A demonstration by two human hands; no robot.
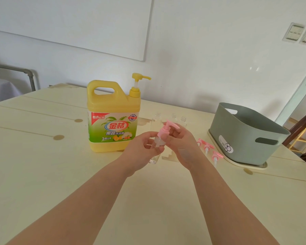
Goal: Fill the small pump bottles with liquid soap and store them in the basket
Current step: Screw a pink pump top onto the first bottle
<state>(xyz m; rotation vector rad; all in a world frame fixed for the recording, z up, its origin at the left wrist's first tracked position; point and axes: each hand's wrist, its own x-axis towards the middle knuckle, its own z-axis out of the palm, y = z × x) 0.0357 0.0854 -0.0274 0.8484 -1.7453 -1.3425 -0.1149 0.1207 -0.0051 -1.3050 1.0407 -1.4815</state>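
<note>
My left hand (143,149) grips a small clear bottle (155,151) just above the table. My right hand (182,144) pinches the pink pump cap (163,129) that sits on the bottle's neck. Behind the hands stand three clear bottles (157,119) without caps. Three pink pump heads (208,147) lie on the table to the right of my right hand. A large yellow soap jug (113,117) with a yellow pump stands to the left of the bottles. The grey-green basket (245,135) sits at the right.
The basket rests on a cream tray (245,165) near the right edge of the pale wooden table (60,174). A chair (300,135) stands beyond that edge. A white wall rises behind the table.
</note>
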